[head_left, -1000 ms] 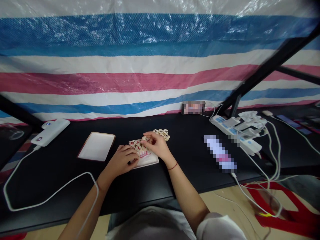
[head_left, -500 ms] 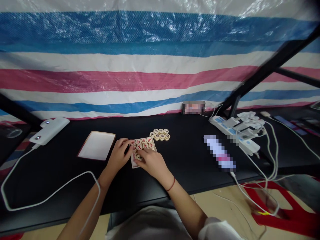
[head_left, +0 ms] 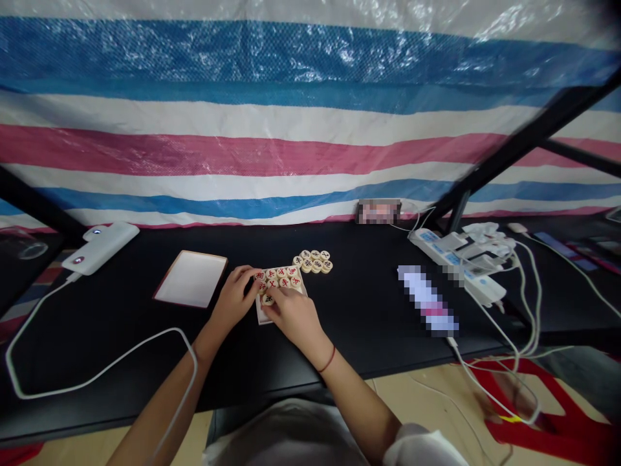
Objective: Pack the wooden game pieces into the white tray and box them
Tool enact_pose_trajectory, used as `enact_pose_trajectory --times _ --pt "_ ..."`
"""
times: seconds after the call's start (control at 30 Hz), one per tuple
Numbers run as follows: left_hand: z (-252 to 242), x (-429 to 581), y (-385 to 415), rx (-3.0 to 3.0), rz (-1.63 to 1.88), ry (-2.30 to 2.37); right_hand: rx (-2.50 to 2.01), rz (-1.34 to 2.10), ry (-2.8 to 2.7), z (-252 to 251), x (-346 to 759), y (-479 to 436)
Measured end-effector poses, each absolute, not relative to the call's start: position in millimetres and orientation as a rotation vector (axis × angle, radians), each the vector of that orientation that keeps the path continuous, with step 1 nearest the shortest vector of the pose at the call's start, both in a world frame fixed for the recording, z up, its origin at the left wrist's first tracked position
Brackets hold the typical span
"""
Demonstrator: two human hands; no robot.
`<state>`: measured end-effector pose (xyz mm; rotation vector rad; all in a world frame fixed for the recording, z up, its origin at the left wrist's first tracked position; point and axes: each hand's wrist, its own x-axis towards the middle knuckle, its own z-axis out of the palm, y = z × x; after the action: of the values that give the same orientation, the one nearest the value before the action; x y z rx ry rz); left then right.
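A shallow white box (head_left: 264,320) holds rows of round Chinese chess pieces (head_left: 284,283) with red characters. My left hand (head_left: 237,294) grips the box's left side, its fingers bent and its thumb near the end pieces. Over the front part of the box, my right hand (head_left: 297,316) has thumb and forefinger around a black-marked chess piece (head_left: 268,299). The palm hides the box's front right corner. Just behind the box on the table lies a cluster of black-marked pieces (head_left: 317,265), some of them stacked.
The box lid (head_left: 191,278) lies inside-up at left on the black table (head_left: 359,323). A white power bank (head_left: 101,248) with a cable is farther left. At right are a phone (head_left: 427,299) and a loaded power strip (head_left: 458,265). Striped sheeting (head_left: 272,155) hangs behind.
The view has shifted slightly. My right fingers have moved a little at the black-marked piece in the box, and my left hand stays at the box's left side.
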<state>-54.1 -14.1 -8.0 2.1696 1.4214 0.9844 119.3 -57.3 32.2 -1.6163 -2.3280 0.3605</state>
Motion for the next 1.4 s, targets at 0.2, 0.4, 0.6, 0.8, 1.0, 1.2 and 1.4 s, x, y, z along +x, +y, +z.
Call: enact_pose_trajectory --times 0.2,0.4,0.6,0.8,1.0,1.2,1.4 --pt "-9.9 -54.5 -13.5 2.133 1.011 1.415 -1.666 0.381 -2.312 34.8 113.8 -60.4" --pt "-10.0 -52.7 -13.7 2.113 1.022 1.421 -1.683 0.406 -2.326 35.2 111.9 -61.2" --pt "-9.3 -52.8 -13.2 2.092 1.029 1.392 -1.624 0.453 -2.344 35.8 113.1 -60.3" --pt "-9.8 -53.6 -12.9 2.081 1.015 1.389 -1.599 0.463 -2.343 32.1 112.4 -59.8" --pt "-9.8 -53.3 -12.8 2.086 1.016 1.381 -1.604 0.470 -2.331 33.2 113.5 -59.8" --pt "-8.0 -52.6 -13.1 2.092 1.006 1.374 -1.608 0.491 -2.333 34.6 114.1 -59.7" --pt "-6.9 -52.2 -12.8 2.096 0.998 1.384 -1.625 0.490 -2.321 32.5 113.9 -59.8"
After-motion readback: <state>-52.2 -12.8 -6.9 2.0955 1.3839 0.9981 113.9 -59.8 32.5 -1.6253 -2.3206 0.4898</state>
